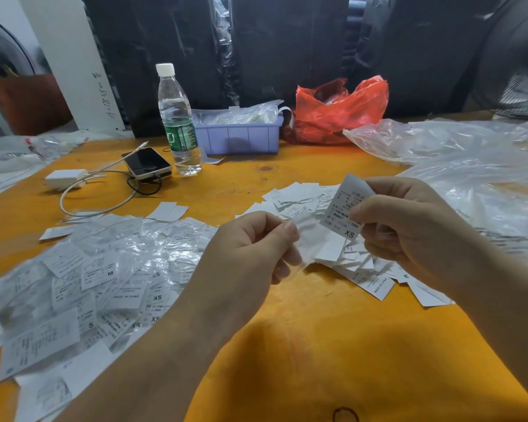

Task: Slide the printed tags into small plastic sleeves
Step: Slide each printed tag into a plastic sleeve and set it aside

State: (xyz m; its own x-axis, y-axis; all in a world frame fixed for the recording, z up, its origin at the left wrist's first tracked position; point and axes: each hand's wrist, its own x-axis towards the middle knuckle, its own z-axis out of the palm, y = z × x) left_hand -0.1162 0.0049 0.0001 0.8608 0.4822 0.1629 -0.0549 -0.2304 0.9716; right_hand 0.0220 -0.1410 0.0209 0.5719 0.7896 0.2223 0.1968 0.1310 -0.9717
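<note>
Forearms reach in from the bottom edge over the orange surface (302, 345). Head view only.

Left hand (250, 248): fingers curled, thumb and forefinger pinching a clear plastic sleeve (310, 239) near its upper corner; the film hangs limp and half-visible.

Right hand (409, 226): fingers curled round a printed tag (346, 205) marked XS, pinched along its right edge, lower end aimed at the sleeve. Whether the tag has entered the mouth: cannot tell.

Loose tags (363, 263) heaped just below the hands. Filled sleeves (104, 275) spread to the left.

Handling, judged: tag is light, thin paper that bends easily, so hold it near the trailing end and keep it flat. Sleeve is flimsy, slick and clingy; best pinched by one wall at the mouth so it gapes.

Behind: water bottle (177, 120), phone (147, 162), lilac bin (238, 138), red bag (339, 114).
</note>
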